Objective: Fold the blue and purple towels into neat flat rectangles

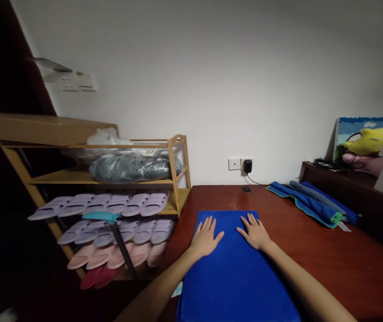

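A blue cloth (235, 281), folded into a long flat rectangle, lies on the reddish-brown wooden table (315, 246) and runs toward me past the bottom of the view. My left hand (207, 237) rests flat on its far left part, fingers spread. Across from it, my right hand (254, 231) lies flat near the far right edge with the fingers apart. Neither hand grips anything. A pale label (177, 290) sticks out at the cloth's left side.
More blue cloths (307, 203), one edged in green, lie at the table's back right. A wooden shoe rack (174, 179) with several slippers (138, 203) stands left. A black plug (248, 166) sits in the wall socket. A raised dark ledge (352, 183) borders the right.
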The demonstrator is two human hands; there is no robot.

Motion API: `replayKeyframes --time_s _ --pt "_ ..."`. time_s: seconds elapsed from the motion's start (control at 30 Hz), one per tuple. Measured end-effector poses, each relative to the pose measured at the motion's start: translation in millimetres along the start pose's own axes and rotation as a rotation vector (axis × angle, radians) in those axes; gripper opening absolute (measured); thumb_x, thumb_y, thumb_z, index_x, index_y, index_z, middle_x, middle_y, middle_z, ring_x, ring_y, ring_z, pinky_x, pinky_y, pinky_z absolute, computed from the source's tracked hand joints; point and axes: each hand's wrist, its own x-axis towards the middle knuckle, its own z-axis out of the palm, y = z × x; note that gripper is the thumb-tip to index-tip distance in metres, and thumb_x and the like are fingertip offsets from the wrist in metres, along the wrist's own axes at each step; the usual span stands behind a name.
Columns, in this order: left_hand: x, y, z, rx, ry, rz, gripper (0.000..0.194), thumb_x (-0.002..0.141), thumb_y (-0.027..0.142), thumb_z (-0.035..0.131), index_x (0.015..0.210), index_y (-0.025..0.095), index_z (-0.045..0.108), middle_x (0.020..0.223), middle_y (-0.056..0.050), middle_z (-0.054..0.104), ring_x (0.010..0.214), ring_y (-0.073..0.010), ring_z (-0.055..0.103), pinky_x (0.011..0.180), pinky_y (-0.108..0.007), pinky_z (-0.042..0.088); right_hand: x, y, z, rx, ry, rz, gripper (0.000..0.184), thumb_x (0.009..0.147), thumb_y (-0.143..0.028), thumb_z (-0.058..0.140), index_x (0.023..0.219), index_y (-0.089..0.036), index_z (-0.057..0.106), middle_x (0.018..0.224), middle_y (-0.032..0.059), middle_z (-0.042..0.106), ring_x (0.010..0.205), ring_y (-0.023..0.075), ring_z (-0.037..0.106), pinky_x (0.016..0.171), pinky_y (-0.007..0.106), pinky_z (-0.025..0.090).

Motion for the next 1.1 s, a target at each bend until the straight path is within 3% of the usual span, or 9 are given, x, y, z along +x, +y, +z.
replayKeyframes --time_s 0.33,0.53,0.67,0.77,0.87,1.1 --pt "23 -20 -2.5 -0.028 -0.009 -0.007 0.077 0.09 0.063 0.012 0.145 0.011 0.027 0.152 -0.012 0.02 0.142 -0.0226 0.013 0.113 -0.045 0.013 28 -4 1 -0.027 -0.01 -0.013 0.08 0.086 -0.071 0.012 0.147 -0.02 0.024 0.154 0.0112 0.015 0.142 0.0224 0.007 0.112 0.041 0.009" --pt "-2 -14 -18.4 -0.042 0.093 0.133 0.062 0.095 0.053 0.018 0.137 0.015 0.043 0.145 -0.011 0.039 0.136 -0.022 0.03 0.111 -0.04 0.023 12 -19 -7 -0.108 0.225 -0.115 0.077 0.091 -0.062 0.011 0.138 -0.011 0.043 0.147 0.0158 0.032 0.14 0.0267 0.018 0.112 0.043 0.01" --pt "-36 -6 -17.8 -0.05 0.065 0.093 0.069 0.093 0.058 0.016 0.143 0.014 0.034 0.15 -0.011 0.028 0.138 -0.0236 0.025 0.111 -0.042 0.025 -19 -28 -1 -0.007 0.105 -0.016 0.087 0.085 -0.072 0.008 0.142 -0.014 0.038 0.147 0.0154 0.032 0.138 0.029 0.023 0.11 0.043 0.02" --pt "-50 -3 -13.8 -0.034 0.01 0.085 0.072 0.091 0.062 0.017 0.146 0.015 0.026 0.152 -0.01 0.021 0.141 -0.0233 0.017 0.113 -0.042 0.019 -37 -28 6 0.01 0.034 -0.034 0.091 0.081 -0.076 0.01 0.146 -0.016 0.029 0.152 0.0136 0.019 0.141 0.0282 0.011 0.113 0.043 0.013" --pt "-50 -3 -12.1 -0.019 -0.011 0.079 0.072 0.091 0.062 0.018 0.146 0.016 0.026 0.152 -0.01 0.02 0.141 -0.0231 0.015 0.114 -0.043 0.015 -41 -27 5 -0.001 0.01 -0.045 0.09 0.081 -0.076 0.01 0.147 -0.016 0.026 0.153 0.0125 0.013 0.142 0.0265 0.005 0.113 0.043 0.008" --pt "-35 -14 -14.3 -0.035 -0.03 0.048 0.075 0.091 0.062 0.016 0.146 0.013 0.026 0.153 -0.009 0.02 0.141 -0.022 0.015 0.114 -0.042 0.015 -23 -27 4 -0.004 -0.003 -0.059 0.089 0.082 -0.076 0.01 0.147 -0.017 0.026 0.153 0.0116 0.015 0.142 0.026 0.007 0.113 0.042 0.008"
